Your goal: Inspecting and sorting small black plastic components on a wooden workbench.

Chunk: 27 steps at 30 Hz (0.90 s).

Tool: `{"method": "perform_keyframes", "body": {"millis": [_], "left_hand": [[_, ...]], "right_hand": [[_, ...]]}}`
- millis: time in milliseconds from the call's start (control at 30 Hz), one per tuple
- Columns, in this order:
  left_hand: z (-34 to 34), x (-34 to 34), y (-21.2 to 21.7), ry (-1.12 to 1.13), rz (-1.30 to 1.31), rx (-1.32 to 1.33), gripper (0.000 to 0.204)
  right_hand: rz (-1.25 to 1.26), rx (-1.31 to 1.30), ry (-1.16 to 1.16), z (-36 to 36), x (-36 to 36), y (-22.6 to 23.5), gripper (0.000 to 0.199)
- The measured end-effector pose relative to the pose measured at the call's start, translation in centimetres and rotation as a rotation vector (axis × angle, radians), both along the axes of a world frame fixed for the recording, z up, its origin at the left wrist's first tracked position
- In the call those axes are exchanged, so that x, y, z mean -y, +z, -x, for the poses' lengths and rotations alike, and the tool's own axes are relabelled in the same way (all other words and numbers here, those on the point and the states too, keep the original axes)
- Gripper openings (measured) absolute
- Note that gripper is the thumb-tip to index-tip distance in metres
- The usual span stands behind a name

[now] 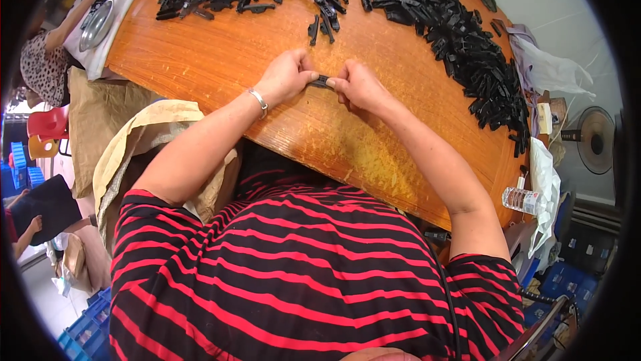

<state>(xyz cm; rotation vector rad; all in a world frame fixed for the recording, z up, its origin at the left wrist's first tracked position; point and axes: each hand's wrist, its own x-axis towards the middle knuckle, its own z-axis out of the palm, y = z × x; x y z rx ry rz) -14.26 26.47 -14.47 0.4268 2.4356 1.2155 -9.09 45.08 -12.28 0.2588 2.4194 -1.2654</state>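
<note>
Here, we look down on an orange-brown wooden table [220, 54], its varnish rubbed yellowish in the middle and toward the near edge. We see a small black part [321, 81] held just above that worn area, pinched between thumb and fingers of both the left hand [287, 77] and the right hand [359, 86]. A heap of black parts [461, 40] curves along the far and right sides. Around us stand a fan [595, 137] at right, a clear bottle [522, 199] by the table's edge, a red chair [50, 122] at left and an open paper sack [147, 127] below the table's left side.
</note>
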Motion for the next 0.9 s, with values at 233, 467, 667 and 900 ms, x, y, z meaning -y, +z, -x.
{"method": "perform_keyframes", "body": {"millis": [233,467,667,900], "left_hand": [[0.7,-0.2,0.3,-0.005,0.024,0.013,0.023],[1.1,-0.2,-1.3,0.027,-0.019,0.048,0.025],[0.5,-0.2,-0.7,0.004,-0.029,0.025,0.028],[-1.5,0.5,1.2,-0.265,-0.076,0.026,0.018]], "right_hand": [[0.021,-0.022,-0.019,-0.2,0.3,0.5,0.027],[-0.011,-0.084,-0.031,-0.6,0.4,0.2,0.023],[-0.101,-0.348,-0.067,-1.9,-0.1,-2.0,0.02],[-0.247,-0.881,-0.01,-4.8,-0.4,-2.2,0.022]]}}
